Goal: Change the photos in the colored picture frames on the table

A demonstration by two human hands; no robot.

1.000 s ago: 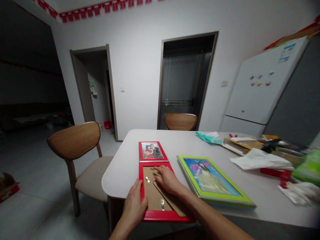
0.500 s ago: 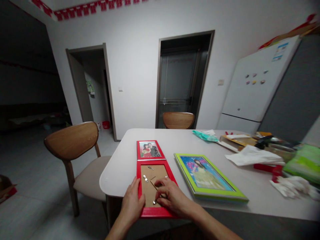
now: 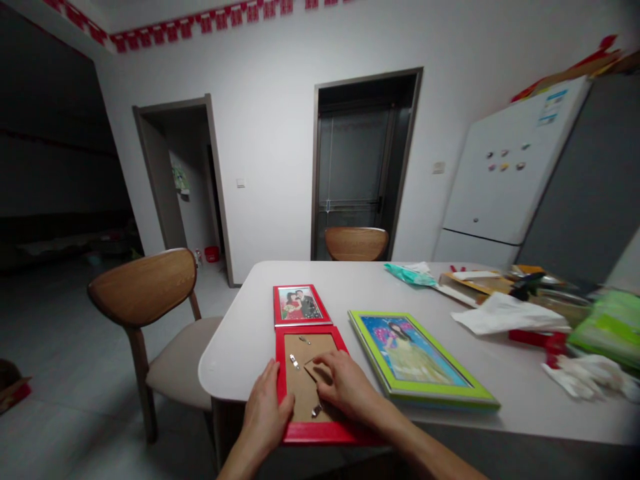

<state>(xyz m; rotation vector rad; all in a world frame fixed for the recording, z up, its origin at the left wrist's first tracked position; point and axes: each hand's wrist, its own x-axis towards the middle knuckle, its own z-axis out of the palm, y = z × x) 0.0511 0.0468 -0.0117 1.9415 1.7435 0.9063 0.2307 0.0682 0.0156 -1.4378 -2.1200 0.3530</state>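
the red frame [image 3: 325, 432] lies backing up at the near edge of the surface [image 3: 240, 340], with metal clips [image 3: 294, 362] on its brown backing [image 3: 300, 393]. the left hand [image 3: 265, 407] is partly open, resting along the frame's left side. the right hand [image 3: 350, 387] is over the backing, fingers curled; i cannot tell if it pinches anything. a couple picture [image 3: 300, 304] lies just beyond, the green frame [image 3: 410, 353] to the right.

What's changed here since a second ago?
The right hand has drawn back from the far clip toward the person; the near clip now sits slanted. The left hand remains at the left edge of the red frame; the green-framed picture stayed put.
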